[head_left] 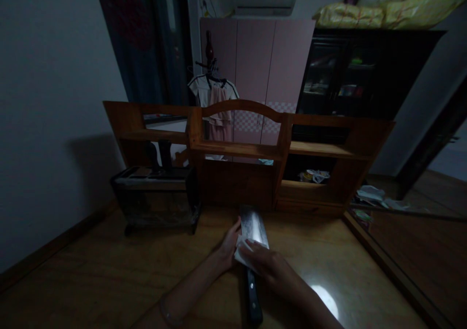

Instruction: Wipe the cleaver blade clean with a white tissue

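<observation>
and here we are, the big knife (254, 227) held in front of the person, blade pointing away, black handle (253, 292) towards the body. left hand (229, 245) sits against the blade's left edge, some fingers hidden, so how tightly it is closed i cannot tell. right hand (272, 266) has the white cloth (242, 257) pinched and pressed to the blade near the handle. here's the danger: a slip of that cloth could run fingertips onto an edge, and which edge is sharp can't be told in this dim light. thin cloth bunching up could bare the skin too, and with neither hand seen gripping the handle, the knife might twist. now the edges: the wooden shelf (237, 183) stands just beyond the blade tip, so pushing forward risks a knock. ahead and left of the hands, the knife stand (155, 198) limits a wide swing. best room looks to be rightwards, across the surface (310, 244) towards its raised rim (383, 266).
</observation>
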Demonstrator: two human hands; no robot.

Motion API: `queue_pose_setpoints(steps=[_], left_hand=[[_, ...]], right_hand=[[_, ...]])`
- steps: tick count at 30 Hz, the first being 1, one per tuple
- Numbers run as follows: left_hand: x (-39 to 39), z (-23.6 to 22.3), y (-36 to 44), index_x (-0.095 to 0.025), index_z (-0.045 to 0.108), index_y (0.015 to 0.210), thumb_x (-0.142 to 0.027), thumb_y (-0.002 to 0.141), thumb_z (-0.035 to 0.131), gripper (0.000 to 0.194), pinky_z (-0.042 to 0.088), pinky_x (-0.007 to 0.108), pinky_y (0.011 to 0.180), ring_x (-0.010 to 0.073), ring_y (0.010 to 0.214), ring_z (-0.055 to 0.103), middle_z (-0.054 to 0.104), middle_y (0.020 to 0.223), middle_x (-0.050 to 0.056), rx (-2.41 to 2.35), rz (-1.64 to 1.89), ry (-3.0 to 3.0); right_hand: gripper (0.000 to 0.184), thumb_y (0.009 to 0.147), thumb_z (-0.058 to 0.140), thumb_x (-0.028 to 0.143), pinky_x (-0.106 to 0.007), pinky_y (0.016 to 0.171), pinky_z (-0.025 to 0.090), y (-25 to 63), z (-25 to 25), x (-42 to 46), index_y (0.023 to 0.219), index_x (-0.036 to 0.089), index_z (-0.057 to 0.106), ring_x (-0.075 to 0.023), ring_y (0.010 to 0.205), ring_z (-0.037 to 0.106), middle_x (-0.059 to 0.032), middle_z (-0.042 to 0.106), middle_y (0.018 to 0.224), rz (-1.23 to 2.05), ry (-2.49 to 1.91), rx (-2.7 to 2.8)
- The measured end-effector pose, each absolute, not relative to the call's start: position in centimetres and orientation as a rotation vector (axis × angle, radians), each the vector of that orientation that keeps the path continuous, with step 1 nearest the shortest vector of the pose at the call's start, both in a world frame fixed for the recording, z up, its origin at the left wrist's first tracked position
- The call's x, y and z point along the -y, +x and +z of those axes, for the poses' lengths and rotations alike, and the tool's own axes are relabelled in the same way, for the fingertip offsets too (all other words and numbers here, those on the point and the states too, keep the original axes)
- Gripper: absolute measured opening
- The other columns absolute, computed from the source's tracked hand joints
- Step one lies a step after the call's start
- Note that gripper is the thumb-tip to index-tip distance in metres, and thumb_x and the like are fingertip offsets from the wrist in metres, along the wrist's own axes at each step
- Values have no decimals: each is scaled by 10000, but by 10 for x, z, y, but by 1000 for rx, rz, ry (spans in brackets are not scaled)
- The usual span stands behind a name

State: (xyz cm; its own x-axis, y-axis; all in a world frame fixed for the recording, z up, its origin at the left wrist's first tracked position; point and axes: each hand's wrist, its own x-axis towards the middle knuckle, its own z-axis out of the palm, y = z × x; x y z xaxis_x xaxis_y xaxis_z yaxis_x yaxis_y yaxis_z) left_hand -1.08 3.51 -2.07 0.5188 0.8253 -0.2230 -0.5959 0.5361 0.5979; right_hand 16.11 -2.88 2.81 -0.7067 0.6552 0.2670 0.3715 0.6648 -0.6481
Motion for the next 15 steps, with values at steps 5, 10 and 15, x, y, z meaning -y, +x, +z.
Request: queue_pose_setpoints(steps=[5, 10, 15], left_hand=[[-31, -12, -8, -82, 676, 923, -642, 904, 388, 630, 487, 356, 815, 283, 827, 690, 715, 846, 167, -432, 900, 470], [-28, -9, -9, -66, 655, 1048, -618, 918, 370, 635, 437, 426, 933, 322, 977, 655, 700, 997, 200, -338, 883, 490], [-30, -13, -10, -63, 647, 1032, -597, 921, 387, 604, 429, 427, 941, 325, 1003, 647, 693, 1007, 209, -349, 888, 460]], right_hand=[[520, 983, 413, 180, -429, 1155, 294, 161, 20, 25, 1472, 337, 333, -221, 1410, 315, -26, 351, 1531, 657, -854, 2446], [579, 952, 404, 106, -419, 1139, 332, 172, -1, 9, 1482, 318, 313, -224, 1408, 321, -41, 323, 1545, 451, -1006, 2424], [636, 922, 411, 64, -438, 1169, 276, 173, 0, 7, 1490, 321, 284, -219, 1431, 263, -21, 305, 1550, 363, -956, 2505]])
